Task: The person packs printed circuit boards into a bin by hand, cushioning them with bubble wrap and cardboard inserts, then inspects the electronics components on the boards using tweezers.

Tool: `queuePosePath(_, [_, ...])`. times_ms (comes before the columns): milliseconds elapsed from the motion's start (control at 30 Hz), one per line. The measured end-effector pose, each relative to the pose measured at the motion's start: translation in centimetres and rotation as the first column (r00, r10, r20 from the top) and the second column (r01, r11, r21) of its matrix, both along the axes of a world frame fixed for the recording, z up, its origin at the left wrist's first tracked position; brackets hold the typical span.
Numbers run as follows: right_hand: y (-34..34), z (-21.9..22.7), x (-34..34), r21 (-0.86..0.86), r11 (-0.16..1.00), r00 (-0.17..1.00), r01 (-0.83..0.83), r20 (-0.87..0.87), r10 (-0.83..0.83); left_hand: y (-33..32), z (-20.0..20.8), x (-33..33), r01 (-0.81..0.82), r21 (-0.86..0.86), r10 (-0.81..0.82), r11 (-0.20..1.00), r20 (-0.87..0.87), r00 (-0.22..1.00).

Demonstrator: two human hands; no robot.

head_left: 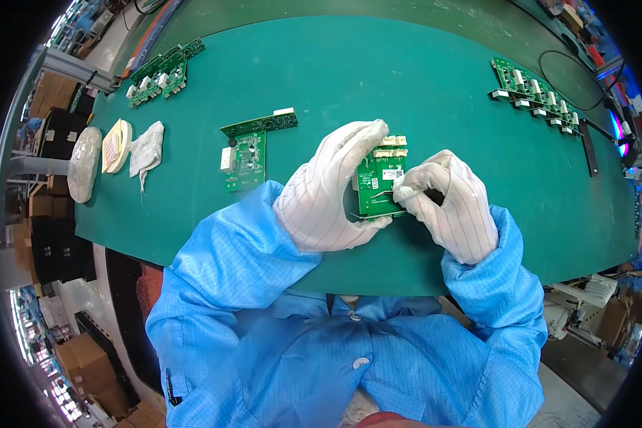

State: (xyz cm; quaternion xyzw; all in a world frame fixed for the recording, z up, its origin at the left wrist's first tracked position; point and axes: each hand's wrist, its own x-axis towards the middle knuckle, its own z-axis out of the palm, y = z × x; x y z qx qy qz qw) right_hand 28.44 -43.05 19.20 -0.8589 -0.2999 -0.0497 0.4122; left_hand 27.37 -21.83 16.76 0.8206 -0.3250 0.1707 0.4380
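Observation:
A green circuit board (pixel 375 178) with cream connectors (pixel 391 146) along its far end is held up over the mat, its face toward me. My left hand (pixel 328 189), in a white striped glove, grips it by the left side, fingers at the far end and thumb at the near end. My gloved right hand (pixel 453 207) has thumb and forefinger pinched together at the board's right edge. A thin pale line, perhaps a wire, shows beside those fingertips; what they hold is hidden. To the left, another green board assembly (pixel 248 160) rests on the mat.
Green mat (pixel 435 78) covers the table. Several board assemblies stand in rows at the far left (pixel 165 75) and far right (pixel 535 96). A crumpled white cloth (pixel 148 151), a cream oval dish (pixel 115 146) and a plastic-wrapped bundle (pixel 85 165) lie along the left edge. A black cable (pixel 549 53) loops far right.

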Motion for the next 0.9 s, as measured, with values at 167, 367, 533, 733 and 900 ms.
queuePosePath(167, [0.11, -0.26, 0.0, 0.018, 1.0, 1.0, -0.002, 0.009, 0.002, -0.06, 0.26, -0.03, -0.019, 0.038, 0.019, 0.999, -0.001, 1.0])
queuePosePath(367, [0.13, -0.04, -0.17, -0.01, 1.0, 1.0, -0.002, -0.018, 0.002, -0.07, 0.33, -0.18, -0.022, 0.037, 0.023, 0.999, -0.022, 0.999])
queuePosePath(533, [0.1, -0.32, -0.12, 0.021, 0.999, 0.999, 0.028, -0.04, -0.027, -0.05, 0.12, 0.01, -0.019, 0.036, 0.019, 0.999, 0.006, 1.0])
queuePosePath(733, [-0.01, -0.23, 0.04, -0.005, 1.0, 0.998, 0.001, -0.057, -0.001, 0.02, -0.07, 0.03, -0.006, 0.005, 0.006, 1.0, 0.014, 1.0])
queuePosePath(900, [0.05, 0.21, 0.01, -0.012, 1.0, 0.997, 0.005, -0.083, -0.006, 0.19, -0.09, 0.06, 0.011, -0.002, -0.011, 1.0, 0.02, 1.0])
